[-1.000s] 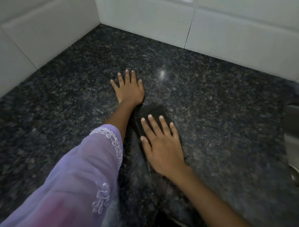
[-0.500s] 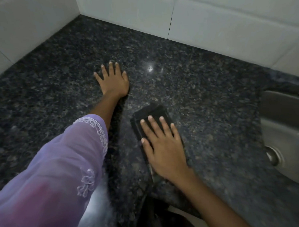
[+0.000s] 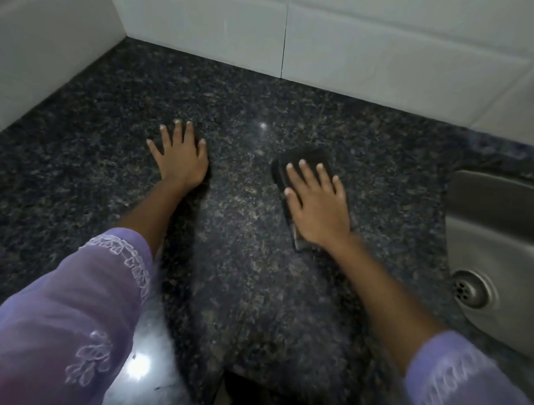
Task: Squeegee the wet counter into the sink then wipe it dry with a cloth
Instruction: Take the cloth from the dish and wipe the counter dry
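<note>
On the dark speckled granite counter (image 3: 241, 280), my right hand (image 3: 317, 204) lies flat on a dark rectangular pad (image 3: 304, 156), pressing it down with the fingers spread. The pad's far end and left edge show beyond my fingers; whether it is a cloth or a squeegee I cannot tell. My left hand (image 3: 180, 160) rests flat on the bare counter to the left of the pad, fingers apart and holding nothing. The steel sink (image 3: 496, 237) sits at the right, a short way from the pad.
White tiled walls run along the back (image 3: 358, 47) and the left (image 3: 36, 54), meeting in a corner. The sink's drain (image 3: 470, 289) shows at the right edge. The counter's front edge (image 3: 252, 373) is near me, with a dark gap below it.
My right hand has slid the pad to the right, away from my left hand and closer to the sink. More of the sink and its drain is in view now.
</note>
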